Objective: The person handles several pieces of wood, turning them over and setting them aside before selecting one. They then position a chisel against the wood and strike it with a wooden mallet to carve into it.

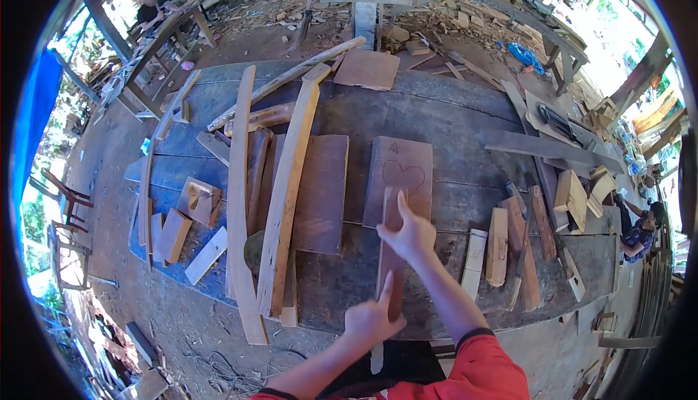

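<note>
A narrow reddish-brown wooden block (393, 215) lies lengthwise in front of me, its far end over a flat board (378, 160) with a pencilled heart and a small letter-like mark. My right hand (413, 237) grips the block near its middle, thumb and fingers on its sides, one finger pointing along it. Closer to my body, my left hand (369, 321) holds the near end, also with a finger stretched forward. The undersides of both hands are hidden. Left of the block rests a wider plain board (320, 200).
Long wooden pieces (289, 204) lie to the left, with small offcuts (174, 234) beyond them. Several short blocks (498, 244) and a dark plank (542, 144) are on the right of the table (451, 116). A person (640, 233) is at the far right, another (150, 9) at upper left.
</note>
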`<action>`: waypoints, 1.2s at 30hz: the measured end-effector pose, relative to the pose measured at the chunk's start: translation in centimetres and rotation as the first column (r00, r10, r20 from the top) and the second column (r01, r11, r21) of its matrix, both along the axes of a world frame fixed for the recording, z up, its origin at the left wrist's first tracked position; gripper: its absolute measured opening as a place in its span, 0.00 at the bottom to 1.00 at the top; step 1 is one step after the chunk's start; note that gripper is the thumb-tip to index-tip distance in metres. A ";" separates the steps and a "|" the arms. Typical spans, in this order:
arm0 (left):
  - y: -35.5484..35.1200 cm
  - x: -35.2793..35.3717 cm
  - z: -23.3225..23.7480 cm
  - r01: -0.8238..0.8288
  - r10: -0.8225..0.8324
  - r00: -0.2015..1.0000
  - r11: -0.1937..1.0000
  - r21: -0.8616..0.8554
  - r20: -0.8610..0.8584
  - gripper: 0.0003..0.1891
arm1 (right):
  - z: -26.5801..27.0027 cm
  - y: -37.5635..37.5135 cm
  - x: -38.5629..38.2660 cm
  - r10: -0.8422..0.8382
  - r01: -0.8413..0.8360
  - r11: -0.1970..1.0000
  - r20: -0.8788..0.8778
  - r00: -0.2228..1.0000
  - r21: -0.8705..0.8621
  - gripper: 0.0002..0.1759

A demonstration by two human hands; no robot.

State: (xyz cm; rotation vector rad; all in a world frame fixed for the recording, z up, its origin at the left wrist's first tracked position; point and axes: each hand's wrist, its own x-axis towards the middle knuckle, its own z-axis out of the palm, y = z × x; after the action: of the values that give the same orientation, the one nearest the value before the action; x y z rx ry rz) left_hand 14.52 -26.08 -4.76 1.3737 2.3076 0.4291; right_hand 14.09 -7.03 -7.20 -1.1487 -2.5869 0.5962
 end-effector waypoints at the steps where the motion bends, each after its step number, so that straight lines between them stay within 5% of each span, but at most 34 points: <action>1: -1.1 0.8 0.0 0.004 -0.004 1.000 1.000 0.001 -0.002 0.51 | -0.5 -1.2 0.9 0.012 -0.012 1.000 -0.012 1.000 -0.014 0.48; 9: 1.4 -1.6 0.0 0.030 -0.027 0.999 0.996 -0.080 0.043 0.53 | 0.2 1.4 -0.8 -0.023 0.030 0.996 0.072 0.997 -0.090 0.50; 14: 14.0 -9.8 0.3 0.063 -0.060 0.998 0.987 -0.149 0.030 0.54 | -0.4 13.5 -9.0 -0.066 0.065 0.998 0.045 0.997 0.011 0.50; 16: 20.5 -14.6 -1.3 0.078 -0.091 0.990 0.990 -0.120 -0.110 0.53 | -1.4 20.5 -13.7 -0.103 0.101 0.994 0.043 0.994 0.039 0.50; 20: 27.4 -18.7 2.6 0.054 -0.075 0.975 0.993 -0.107 -0.207 0.52 | 2.3 27.1 -18.4 -0.212 0.213 0.976 -0.022 0.977 0.051 0.49; 23: 25.7 -16.9 4.4 0.002 -0.009 0.982 0.999 -0.037 -0.190 0.51 | 6.9 25.0 -17.6 -0.119 0.127 0.985 -0.073 0.990 0.115 0.47; 28: 17.3 -10.8 1.5 0.021 0.002 0.987 0.990 0.140 -0.160 0.52 | 5.0 17.3 -10.8 -0.069 0.082 0.988 -0.095 0.993 0.133 0.46; 36: 2.0 0.4 -0.6 -0.006 0.006 1.000 1.000 -0.015 0.025 0.51 | 0.2 1.4 -0.1 -0.064 0.059 0.996 -0.080 0.995 -0.064 0.48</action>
State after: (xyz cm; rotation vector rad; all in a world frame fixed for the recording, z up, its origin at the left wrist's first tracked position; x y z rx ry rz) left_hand 14.92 -24.07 -5.39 1.3475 2.2910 0.4269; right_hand 14.02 -5.67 -7.03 -1.1929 -2.4710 0.6981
